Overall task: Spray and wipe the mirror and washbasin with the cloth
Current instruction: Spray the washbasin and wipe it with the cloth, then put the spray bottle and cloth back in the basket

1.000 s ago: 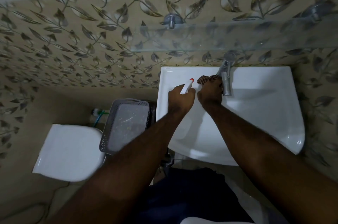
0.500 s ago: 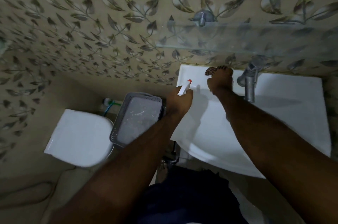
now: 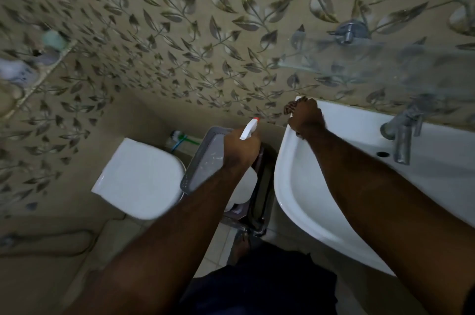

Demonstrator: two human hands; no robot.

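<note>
The right hand (image 3: 305, 116) is clenched on a dark patterned cloth (image 3: 290, 108), pressing it against the back left corner of the white washbasin (image 3: 295, 186), where the rim meets the wall. The left hand (image 3: 240, 148) is closed around a white spray bottle (image 3: 248, 129), its red-tipped nozzle pointing toward 1 o'clock; this grip hangs clear of the basin, at 9 o'clock from the right hand, above a grey perforated basket (image 3: 205, 160). At 3 o'clock from the right hand a dull metal tap (image 3: 402, 134) stands on the basin's back ledge. At 2 o'clock a clear glass shelf (image 3: 372, 62) juts from the wall on a chrome bracket (image 3: 347, 31). At 9 o'clock from the basket sits a white toilet lid (image 3: 140, 178), smooth and rounded. The wall tiles (image 3: 180, 44) are beige with a glossy leaf-and-vine pattern. The mirror cannot be made out.
</note>
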